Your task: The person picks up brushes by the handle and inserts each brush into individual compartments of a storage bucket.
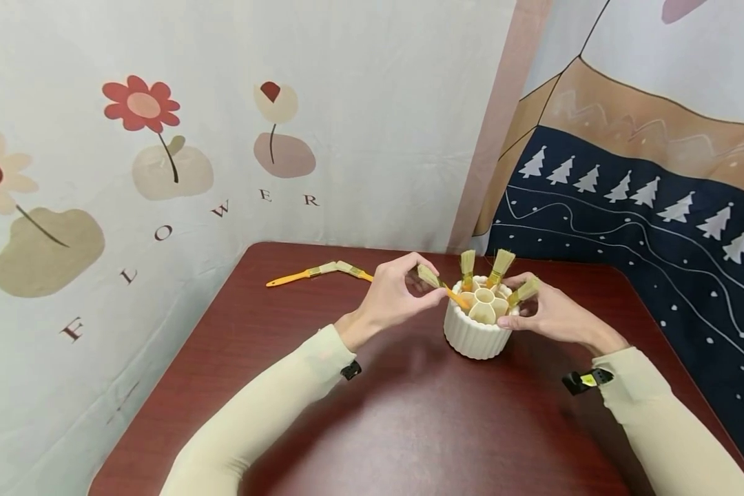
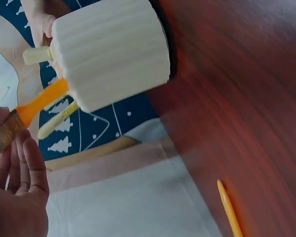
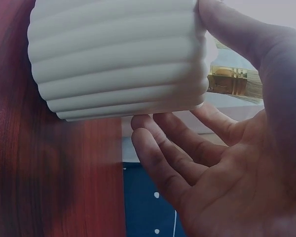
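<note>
My left hand (image 1: 392, 293) pinches a paintbrush (image 1: 455, 297) near its bristle end. The brush's orange handle slants down into a compartment on the left of a white ribbed brush holder (image 1: 477, 337). In the left wrist view the paintbrush (image 2: 42, 98) meets the rim of the holder (image 2: 113, 54). My right hand (image 1: 548, 313) grips the holder from the right, thumb at the rim and fingers along the far side. Three other paintbrushes, one of them a brush (image 1: 502, 265) at the back, stand in the holder bristles up. The handle tip inside is hidden.
Two more paintbrushes lie on the dark red table (image 1: 372, 420) at the back left. One brush (image 1: 288, 278) shows its whole orange handle; the other brush (image 1: 353, 271) is partly behind my left hand. Printed fabric (image 1: 378, 138) hangs behind the table.
</note>
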Available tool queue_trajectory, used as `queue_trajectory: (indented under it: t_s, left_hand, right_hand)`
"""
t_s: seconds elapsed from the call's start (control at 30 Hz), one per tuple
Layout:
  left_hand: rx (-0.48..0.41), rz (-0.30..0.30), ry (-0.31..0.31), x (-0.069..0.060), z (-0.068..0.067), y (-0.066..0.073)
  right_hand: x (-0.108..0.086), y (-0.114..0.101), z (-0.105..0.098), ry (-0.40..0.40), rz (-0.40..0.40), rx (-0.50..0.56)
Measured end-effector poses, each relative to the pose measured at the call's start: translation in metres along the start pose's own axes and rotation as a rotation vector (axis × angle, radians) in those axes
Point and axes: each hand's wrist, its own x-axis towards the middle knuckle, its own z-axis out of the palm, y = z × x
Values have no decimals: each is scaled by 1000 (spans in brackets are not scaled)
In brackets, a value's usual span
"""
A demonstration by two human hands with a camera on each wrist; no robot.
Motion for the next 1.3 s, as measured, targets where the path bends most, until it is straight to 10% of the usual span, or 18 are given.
queue_trajectory:
  t_s: [0.57, 1.3]
  left_hand:
    - [113, -274, -157, 12, 47, -1]
    - [77, -256, -201, -1, 21, -26]
  right_hand:
    - [-3, 0, 0, 1, -15, 29]
    - [-3, 1, 4, 26, 13, 2]
